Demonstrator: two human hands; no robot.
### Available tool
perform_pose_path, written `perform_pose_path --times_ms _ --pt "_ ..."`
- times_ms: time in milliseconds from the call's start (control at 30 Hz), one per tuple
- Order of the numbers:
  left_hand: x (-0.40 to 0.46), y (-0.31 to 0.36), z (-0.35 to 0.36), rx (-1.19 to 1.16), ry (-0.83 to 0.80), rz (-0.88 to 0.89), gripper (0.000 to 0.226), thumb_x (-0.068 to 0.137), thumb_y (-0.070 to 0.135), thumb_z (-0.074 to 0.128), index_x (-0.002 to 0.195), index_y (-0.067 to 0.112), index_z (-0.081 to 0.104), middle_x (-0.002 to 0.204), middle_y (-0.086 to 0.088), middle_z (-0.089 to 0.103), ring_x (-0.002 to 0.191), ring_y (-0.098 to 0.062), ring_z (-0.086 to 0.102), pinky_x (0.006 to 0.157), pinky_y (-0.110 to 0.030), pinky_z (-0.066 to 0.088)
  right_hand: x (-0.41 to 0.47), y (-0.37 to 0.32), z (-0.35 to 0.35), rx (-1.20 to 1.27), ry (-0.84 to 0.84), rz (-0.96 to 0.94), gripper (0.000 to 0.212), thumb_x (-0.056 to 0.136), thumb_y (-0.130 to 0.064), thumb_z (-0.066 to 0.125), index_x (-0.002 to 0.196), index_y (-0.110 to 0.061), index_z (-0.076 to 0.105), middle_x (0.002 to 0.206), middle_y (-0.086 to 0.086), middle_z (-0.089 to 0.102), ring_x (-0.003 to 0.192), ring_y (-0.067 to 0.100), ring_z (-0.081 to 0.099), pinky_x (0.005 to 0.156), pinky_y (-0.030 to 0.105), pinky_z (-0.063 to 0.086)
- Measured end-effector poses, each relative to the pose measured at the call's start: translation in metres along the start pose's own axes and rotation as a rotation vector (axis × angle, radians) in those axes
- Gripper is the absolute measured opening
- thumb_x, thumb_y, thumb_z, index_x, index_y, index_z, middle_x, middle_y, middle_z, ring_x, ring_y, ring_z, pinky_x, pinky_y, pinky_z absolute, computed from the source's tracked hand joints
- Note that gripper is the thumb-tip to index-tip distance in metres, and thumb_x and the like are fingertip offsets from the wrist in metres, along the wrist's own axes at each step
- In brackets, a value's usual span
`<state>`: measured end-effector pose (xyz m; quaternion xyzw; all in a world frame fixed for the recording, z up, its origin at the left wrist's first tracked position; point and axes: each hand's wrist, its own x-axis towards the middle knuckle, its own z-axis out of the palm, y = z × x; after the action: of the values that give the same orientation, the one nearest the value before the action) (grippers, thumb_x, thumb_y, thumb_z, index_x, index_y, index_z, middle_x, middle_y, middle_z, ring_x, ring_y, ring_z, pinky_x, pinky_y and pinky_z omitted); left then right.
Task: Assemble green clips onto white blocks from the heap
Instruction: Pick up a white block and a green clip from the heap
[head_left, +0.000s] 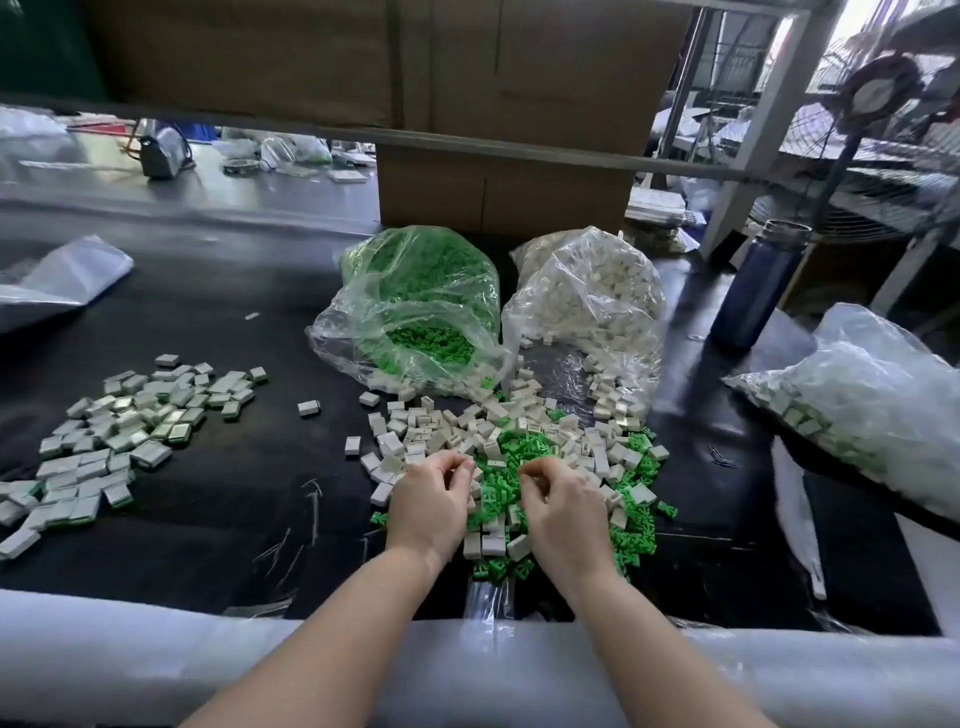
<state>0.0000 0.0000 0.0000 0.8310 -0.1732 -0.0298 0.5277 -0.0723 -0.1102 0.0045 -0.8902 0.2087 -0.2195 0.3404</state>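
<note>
Both hands, left hand (428, 506) and right hand (563, 512), seemingly pinch parts over heap (524, 447).

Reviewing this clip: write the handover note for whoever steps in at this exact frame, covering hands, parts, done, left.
Left hand and right hand: both over the mixed heap, fingers curled; whether either holds a part is hidden.
Green clips bag and white blocks bag lie open behind the heap.
Done: finished pieces pile at left.
Left: most of the heap and both bags.
</note>
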Motion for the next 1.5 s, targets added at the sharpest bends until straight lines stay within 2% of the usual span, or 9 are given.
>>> perform_pose_path --times_ms 67,267,367,533,700,833,1100,1267,1500 --pt "0.001 -0.002 0.001 -0.020 0.035 0.011 0.014 0.093 0.019 0.053 0.095 0.015 0.066 0.072 0.000 0.067 0.065 -0.015 0.064 0.063 -0.029 0.054 0.002 0.000 0.002 0.002 0.013 0.009 0.017 0.096 -0.018 0.049 0.104 -0.011 0.063 0.080 -0.003 0.062 0.057 0.002 0.047 0.049 0.012 0.035" --pt "0.000 -0.007 0.004 0.006 0.102 0.137 0.020 0.092 0.010 0.054 0.108 0.014 0.065 0.095 0.000 0.067 0.077 -0.002 0.059 0.070 -0.004 0.044 0.002 0.003 0.008 -0.016 0.114 -0.057 0.018 0.094 -0.010 0.051 0.104 -0.008 0.065 0.096 0.002 0.067 0.080 0.007 0.053 0.065 0.004 0.037" --pt "0.000 -0.009 0.004 -0.013 0.080 0.158 0.023 0.090 0.007 0.055 0.109 0.015 0.065 0.099 -0.001 0.068 0.086 -0.006 0.063 0.079 -0.010 0.047 0.001 0.004 0.009 -0.027 0.112 -0.082 0.018 0.093 -0.008 0.051 0.105 -0.007 0.065 0.099 0.003 0.067 0.084 0.008 0.053 0.073 0.007 0.036" --pt "-0.004 -0.008 0.002 -0.062 0.052 0.220 0.020 0.088 0.000 0.055 0.100 0.011 0.067 0.097 -0.003 0.064 0.072 0.014 0.059 0.062 0.000 0.042 -0.001 0.005 0.011 -0.086 0.084 -0.147 0.019 0.093 -0.008 0.053 0.105 -0.006 0.067 0.099 0.003 0.065 0.082 0.007 0.049 0.075 0.000 0.033" --pt "-0.004 -0.009 0.000 0.029 0.049 0.237 0.015 0.084 0.003 0.062 0.091 0.013 0.070 0.090 0.006 0.058 0.083 -0.010 0.059 0.082 -0.022 0.048 -0.001 0.006 0.015 -0.128 0.076 -0.165 0.019 0.092 -0.011 0.055 0.104 -0.007 0.069 0.098 0.003 0.063 0.089 0.019 0.056 0.080 0.023 0.044" --pt "-0.006 -0.007 0.000 0.117 -0.050 0.269 0.021 0.078 0.002 0.064 0.094 0.014 0.070 0.093 0.004 0.056 0.092 -0.015 0.058 0.090 -0.027 0.046 -0.001 0.006 0.016 -0.135 0.082 -0.176 0.016 0.091 -0.012 0.058 0.099 -0.006 0.071 0.094 0.005 0.062 0.086 0.023 0.057 0.078 0.036 0.048" --pt "-0.005 -0.009 0.003 0.210 -0.043 0.288 0.022 0.084 0.014 0.064 0.106 0.014 0.069 0.098 -0.001 0.059 0.095 -0.018 0.053 0.083 -0.017 0.037 -0.002 0.007 0.016 -0.120 0.090 -0.185 0.014 0.089 -0.010 0.059 0.097 -0.008 0.071 0.089 0.007 0.063 0.084 0.026 0.057 0.074 0.039 0.048" --pt "-0.005 -0.007 0.003 0.180 -0.002 0.286 0.018 0.085 0.011 0.064 0.102 0.011 0.071 0.099 -0.002 0.063 0.093 -0.017 0.057 0.085 -0.017 0.039 -0.005 0.005 0.014 -0.117 0.123 -0.191 0.014 0.088 -0.008 0.059 0.096 -0.008 0.071 0.089 0.005 0.065 0.085 0.026 0.058 0.080 0.039 0.047" --pt "-0.006 -0.007 0.003 0.180 0.028 0.299 0.017 0.086 0.004 0.061 0.100 0.006 0.071 0.101 -0.006 0.065 0.093 -0.019 0.059 0.087 -0.016 0.040 -0.010 0.003 0.012 -0.221 0.144 -0.168 0.009 0.079 -0.020 0.068 0.087 -0.017 0.071 0.087 -0.002 0.066 0.086 0.021 0.060 0.078 0.033 0.028"
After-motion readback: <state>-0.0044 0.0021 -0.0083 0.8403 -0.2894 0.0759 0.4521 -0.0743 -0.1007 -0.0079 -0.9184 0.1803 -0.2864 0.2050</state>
